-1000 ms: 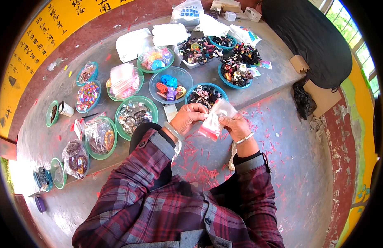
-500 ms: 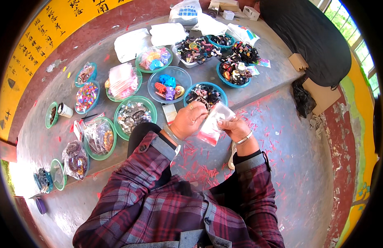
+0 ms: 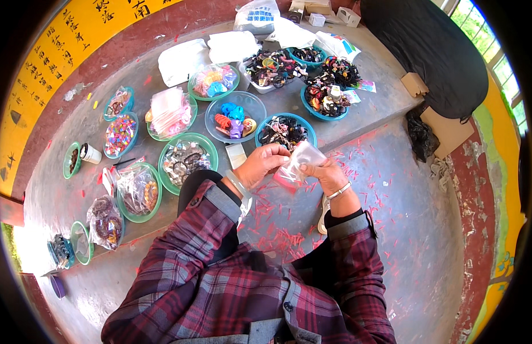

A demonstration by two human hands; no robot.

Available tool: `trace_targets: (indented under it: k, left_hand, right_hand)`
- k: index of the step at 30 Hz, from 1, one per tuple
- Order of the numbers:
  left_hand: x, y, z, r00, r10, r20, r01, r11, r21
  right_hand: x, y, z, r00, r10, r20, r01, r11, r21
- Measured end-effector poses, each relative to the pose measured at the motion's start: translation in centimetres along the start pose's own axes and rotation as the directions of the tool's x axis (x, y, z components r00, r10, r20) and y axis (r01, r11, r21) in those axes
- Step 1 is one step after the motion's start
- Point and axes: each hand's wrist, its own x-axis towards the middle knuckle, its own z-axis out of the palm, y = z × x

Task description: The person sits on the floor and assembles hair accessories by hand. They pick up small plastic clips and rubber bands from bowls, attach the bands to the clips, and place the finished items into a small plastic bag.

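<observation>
My right hand (image 3: 329,178) grips a small clear plastic bag (image 3: 307,153) with a reddish-pink lower end, its thumb pressed on the bag's face. At the bag's left edge is my left hand (image 3: 255,167), thumb and forefinger pinched together. What those fingertips hold, if anything, is too small to make out. Just beyond the hands stands a blue basin (image 3: 313,137) of dark and coloured hair ties (image 3: 283,131). A white and beige card (image 3: 236,156) lies beside my left hand.
On the raised ledge stand more basins: hair ties (image 3: 341,73), pink plastic bags (image 3: 167,112), colourful scrunchies (image 3: 236,117), bagged bracelets (image 3: 138,192). White sacks (image 3: 184,62) lie behind. Red scraps (image 3: 280,238) litter the floor below. A black cover (image 3: 426,51) drapes something at the far right.
My left hand has come down and right from near the hair-tie basin to the bag's edge. The bag has tilted slightly in my right hand.
</observation>
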Motion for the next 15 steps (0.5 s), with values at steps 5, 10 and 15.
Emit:
trace_targets:
  k: [5, 10, 15]
  left_hand:
    - [0.5, -1.1, -0.3, 0.999, -0.052, -0.004, 0.052, 0.998, 0.027]
    - [0.6, -1.5, 0.0, 0.996, -0.092, 0.021, 0.092, 0.996, 0.003]
    - [0.3, -1.4, 0.1, 0.996, -0.086, -0.021, 0.085, 0.995, -0.058]
  right_hand:
    - [0.3, 0.6, -0.4, 1.000, 0.017, -0.001, -0.017, 0.992, -0.125]
    - [0.3, 0.9, -0.2, 1.000, 0.013, 0.006, -0.011, 0.988, -0.155]
    - [0.3, 0.1, -0.1, 1.000, -0.031, 0.004, 0.031, 0.993, -0.112]
